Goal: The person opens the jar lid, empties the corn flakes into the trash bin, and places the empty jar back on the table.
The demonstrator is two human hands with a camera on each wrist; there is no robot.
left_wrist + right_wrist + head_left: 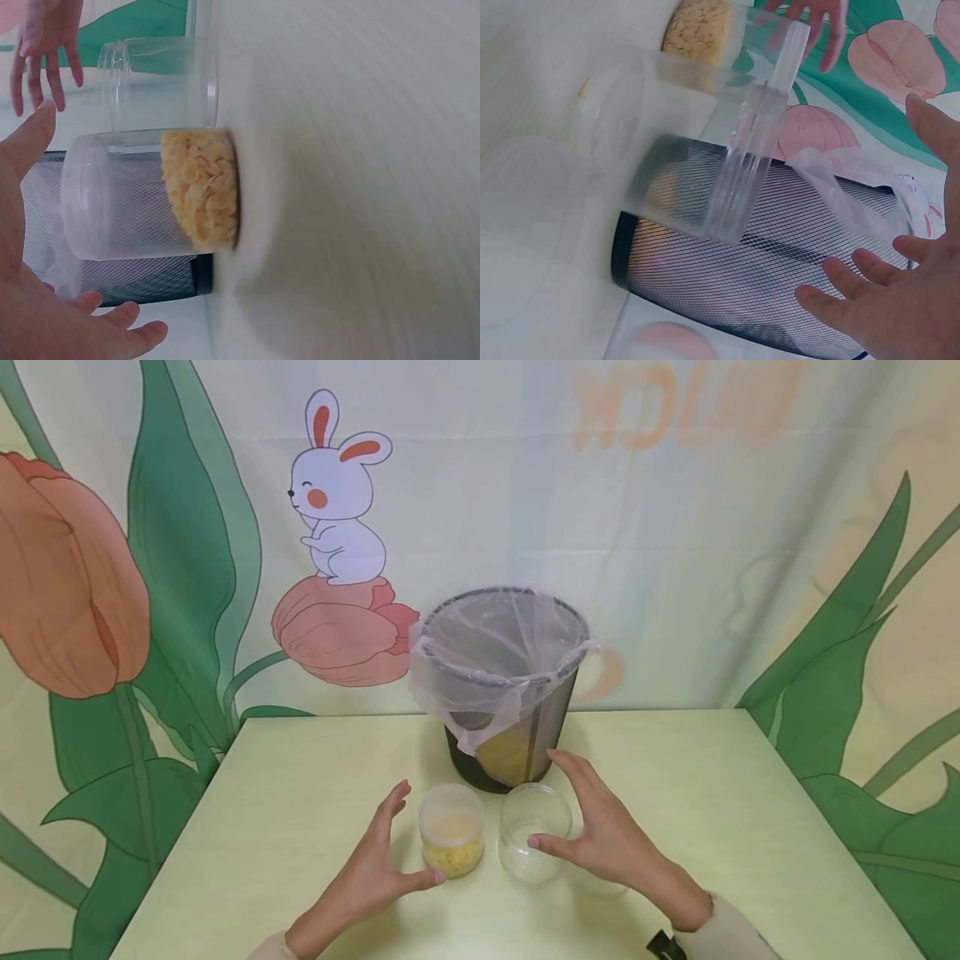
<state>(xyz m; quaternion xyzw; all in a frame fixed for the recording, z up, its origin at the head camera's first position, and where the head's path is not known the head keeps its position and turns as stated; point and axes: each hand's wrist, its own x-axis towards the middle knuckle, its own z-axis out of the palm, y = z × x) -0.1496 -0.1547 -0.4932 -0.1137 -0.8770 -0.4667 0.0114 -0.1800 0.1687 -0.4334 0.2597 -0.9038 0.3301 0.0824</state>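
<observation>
A clear jar (452,852) with yellow flakes in its lower part stands upright on the table, its top covered by a translucent lid (81,199). My left hand (372,875) is beside it, thumb and fingers spread around its left side without gripping. To the right stands a clear, uncovered jar (525,860) that looks empty. The right hand (618,835) hovers over its right side, thumb in front of it in the head view. A gap shows between those fingers and the jar in the right wrist view.
Behind both jars stands a black mesh wastebasket (551,718) lined with a thin translucent bag (480,706). Partly behind my right hand, a clear round lid-like piece (532,225) lies on the pale table (300,793). A printed curtain (480,510) hangs at the back.
</observation>
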